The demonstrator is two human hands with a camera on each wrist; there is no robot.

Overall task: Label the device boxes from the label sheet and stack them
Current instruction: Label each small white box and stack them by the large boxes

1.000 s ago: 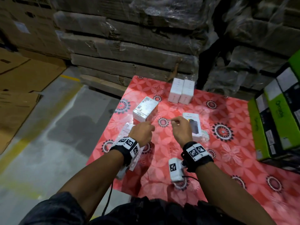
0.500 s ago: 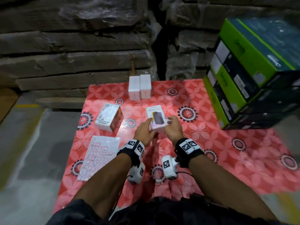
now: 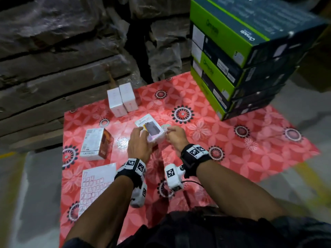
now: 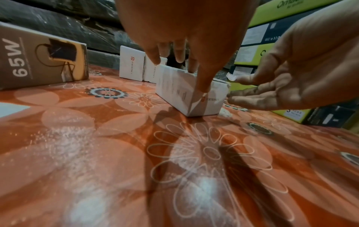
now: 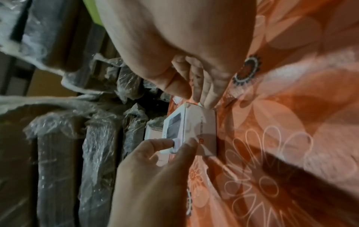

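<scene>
A white device box (image 3: 151,128) with a dark device pictured on top lies on the red floral mat (image 3: 197,140). My left hand (image 3: 146,138) grips its near left corner, fingers on top and thumb on the side, as the left wrist view shows (image 4: 182,69). My right hand (image 3: 168,130) pinches a small white label (image 4: 231,76) between thumb and forefinger, right beside the box's right edge. The label sheet (image 3: 97,183) lies on the mat near my left forearm.
A brown and white 65W box (image 3: 96,144) lies left of the hands. Two white boxes (image 3: 122,99) stand side by side at the mat's far edge. A stack of green and dark cartons (image 3: 232,59) rises at the right. Wrapped pallets (image 3: 62,59) wall off the back.
Both hands moved from between the 65W box and the white box to the white box. The left hand now grips its corner; the right hand holds the label beside it.
</scene>
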